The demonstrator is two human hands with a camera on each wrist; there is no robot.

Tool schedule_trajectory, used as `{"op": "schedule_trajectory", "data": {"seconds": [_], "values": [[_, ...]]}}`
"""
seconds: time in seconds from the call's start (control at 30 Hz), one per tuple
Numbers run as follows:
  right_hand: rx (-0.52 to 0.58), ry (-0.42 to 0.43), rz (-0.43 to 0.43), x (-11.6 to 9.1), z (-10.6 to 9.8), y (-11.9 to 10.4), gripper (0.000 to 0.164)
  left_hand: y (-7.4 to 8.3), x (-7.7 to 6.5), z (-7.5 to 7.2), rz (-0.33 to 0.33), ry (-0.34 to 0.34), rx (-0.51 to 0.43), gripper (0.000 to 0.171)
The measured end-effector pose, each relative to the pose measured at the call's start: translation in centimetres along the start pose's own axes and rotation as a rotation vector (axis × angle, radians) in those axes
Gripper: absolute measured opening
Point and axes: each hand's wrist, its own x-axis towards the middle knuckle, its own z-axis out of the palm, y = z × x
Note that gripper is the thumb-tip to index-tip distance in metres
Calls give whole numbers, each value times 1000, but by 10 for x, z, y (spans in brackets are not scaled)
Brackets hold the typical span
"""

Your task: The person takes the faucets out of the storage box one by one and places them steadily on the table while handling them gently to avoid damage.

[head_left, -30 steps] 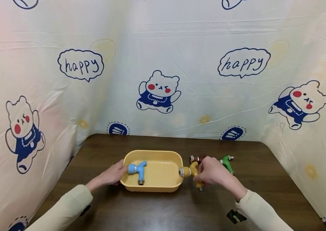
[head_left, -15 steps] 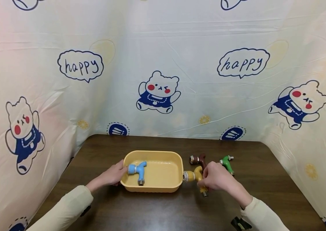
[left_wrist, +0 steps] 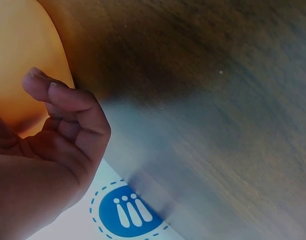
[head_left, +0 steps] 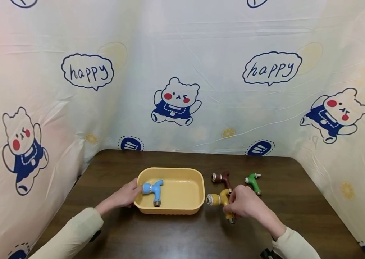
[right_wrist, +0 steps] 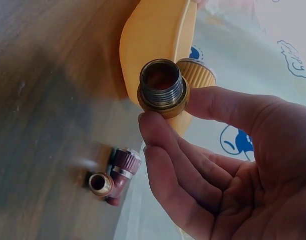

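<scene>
My right hand (head_left: 246, 202) pinches a yellow tap (head_left: 214, 200) by its body, just right of a yellow plastic basin (head_left: 182, 194). In the right wrist view, the thumb and fingertips hold the tap close to its threaded metal end (right_wrist: 164, 95). At the basin's left end, my left hand (head_left: 127, 194) grips the rim; the left wrist view has its fingers curled against the basin wall (left_wrist: 22, 30). Inside the basin, on the left, lies a blue tap (head_left: 157, 193). The tabletop beneath the yellow tap shows its shadow.
A dark red tap (head_left: 225, 178) lies on the brown table (head_left: 169, 237), behind the yellow one. Farther right is a green tap (head_left: 254, 182). A pale curtain (head_left: 221, 43) with printed bears hangs round the table's back and sides.
My right hand has drawn the yellow tap rightward and a little nearer, off the basin's right rim. More of the dark red tap shows. The left hand and basin have stayed put.
</scene>
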Motion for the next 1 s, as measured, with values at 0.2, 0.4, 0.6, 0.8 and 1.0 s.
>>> {"op": "schedule_trajectory", "data": {"seconds": [0.2,0.4,0.6,0.8,1.0], "values": [[8,19,-26,-6,6,3,29,0,-2,1,12,19,10,35],[20,15,-24,-10,9,5,27,0,-2,2,38,27,3,34],[37,2,10,-10,12,7,25,0,-1,1,46,29,2,34],[43,24,16,-13,17,10,25,-1,-1,1,48,30,5,34],[41,21,17,-15,21,15,29,-1,1,1,37,20,9,35]]}}
